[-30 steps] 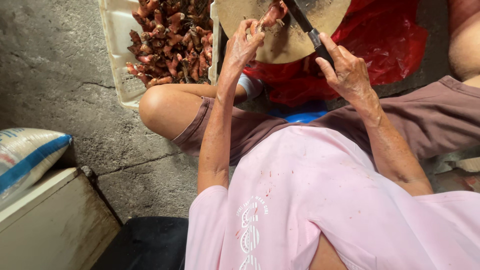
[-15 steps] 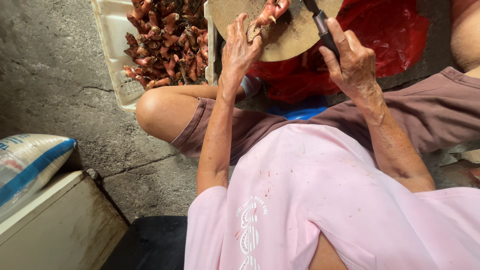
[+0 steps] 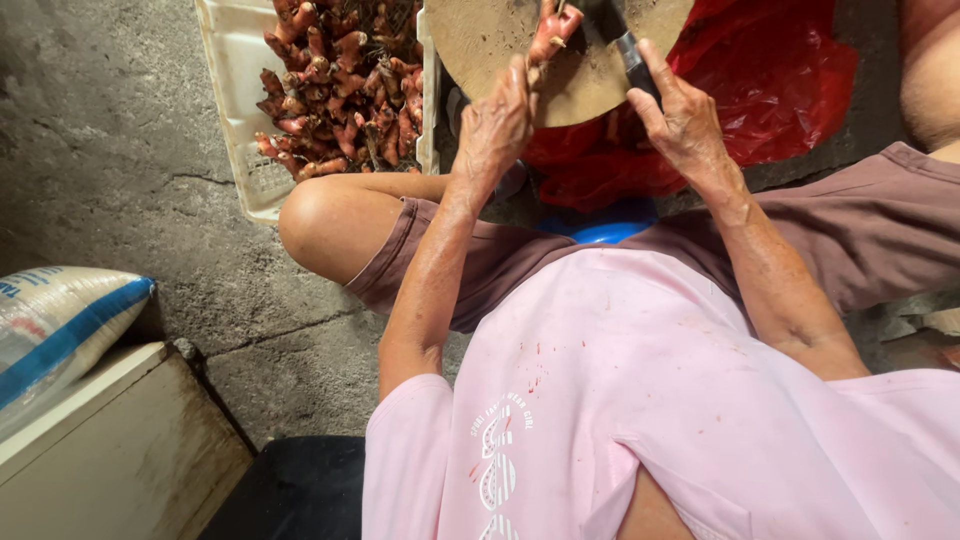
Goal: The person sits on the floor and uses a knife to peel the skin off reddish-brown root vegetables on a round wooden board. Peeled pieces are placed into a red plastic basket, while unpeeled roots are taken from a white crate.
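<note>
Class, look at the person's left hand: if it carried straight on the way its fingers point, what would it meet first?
Most likely the reddish root piece on the round wooden chopping block: the left hand points up the picture towards it, fingertips about touching it already.

Lots of rough, matt stuff here, barely anything shiny

The round chopping block (image 3: 500, 45) looks like dry, matt wood, the crate (image 3: 235, 110) is dull white plastic, the red bag (image 3: 790, 80) is glossy thin plastic, and the floor (image 3: 110, 150) is rough cracked concrete.
</note>
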The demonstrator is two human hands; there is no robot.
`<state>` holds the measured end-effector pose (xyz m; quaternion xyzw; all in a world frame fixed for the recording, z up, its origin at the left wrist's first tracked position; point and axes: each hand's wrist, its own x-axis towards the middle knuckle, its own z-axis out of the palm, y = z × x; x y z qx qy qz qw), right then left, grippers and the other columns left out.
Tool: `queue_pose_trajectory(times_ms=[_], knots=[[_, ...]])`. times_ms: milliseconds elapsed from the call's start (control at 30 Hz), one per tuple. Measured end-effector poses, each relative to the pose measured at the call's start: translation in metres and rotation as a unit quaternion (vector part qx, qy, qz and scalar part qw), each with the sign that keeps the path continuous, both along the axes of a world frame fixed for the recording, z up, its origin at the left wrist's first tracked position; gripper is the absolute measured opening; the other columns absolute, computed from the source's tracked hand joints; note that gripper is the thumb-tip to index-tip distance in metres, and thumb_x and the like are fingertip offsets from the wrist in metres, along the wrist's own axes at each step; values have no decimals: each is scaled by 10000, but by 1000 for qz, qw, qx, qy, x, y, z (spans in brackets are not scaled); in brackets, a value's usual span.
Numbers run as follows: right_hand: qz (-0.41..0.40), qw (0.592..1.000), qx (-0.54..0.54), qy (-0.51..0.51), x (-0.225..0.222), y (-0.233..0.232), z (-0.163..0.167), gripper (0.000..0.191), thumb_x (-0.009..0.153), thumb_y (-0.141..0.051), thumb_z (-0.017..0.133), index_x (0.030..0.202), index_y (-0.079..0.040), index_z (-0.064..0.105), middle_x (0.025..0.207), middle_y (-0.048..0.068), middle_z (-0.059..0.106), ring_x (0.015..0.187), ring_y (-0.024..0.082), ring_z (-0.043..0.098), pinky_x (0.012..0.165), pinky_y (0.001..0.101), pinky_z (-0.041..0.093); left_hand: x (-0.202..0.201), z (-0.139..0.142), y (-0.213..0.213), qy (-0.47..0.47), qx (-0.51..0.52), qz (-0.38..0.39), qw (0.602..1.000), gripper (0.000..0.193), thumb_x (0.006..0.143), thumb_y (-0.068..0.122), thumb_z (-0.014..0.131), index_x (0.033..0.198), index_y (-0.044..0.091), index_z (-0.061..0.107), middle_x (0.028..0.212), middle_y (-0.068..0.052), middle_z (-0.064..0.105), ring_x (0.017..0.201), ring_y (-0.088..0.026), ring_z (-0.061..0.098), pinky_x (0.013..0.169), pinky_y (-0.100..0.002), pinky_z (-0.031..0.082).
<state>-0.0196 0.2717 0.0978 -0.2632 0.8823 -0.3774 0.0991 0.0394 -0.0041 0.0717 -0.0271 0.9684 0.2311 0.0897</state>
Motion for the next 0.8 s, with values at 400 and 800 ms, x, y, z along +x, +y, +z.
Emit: queue_pose_trajectory(times_ms=[400, 800], knots=[[-2, 994, 61, 94, 12, -3, 24, 598, 1160, -228, 692, 1664, -179, 374, 941, 134, 631, 687, 257, 654, 568, 359, 574, -1, -23, 50, 43, -89, 20, 995, 415, 1007, 172, 523, 1331, -73, 438, 861, -182, 688, 638, -330, 729, 503, -428, 568], [-64, 969, -36, -234, -18, 7, 15, 590, 1105, -253, 623, 1653, -185, 412, 945, 191, 682, 778, 286, 690, 665, 406, 563, -7, -22, 59, 35, -132, 35, 990, 404, 999, 131, 521, 1325, -92, 437, 794, -145, 673, 584, -262, 716, 471, -389, 560]])
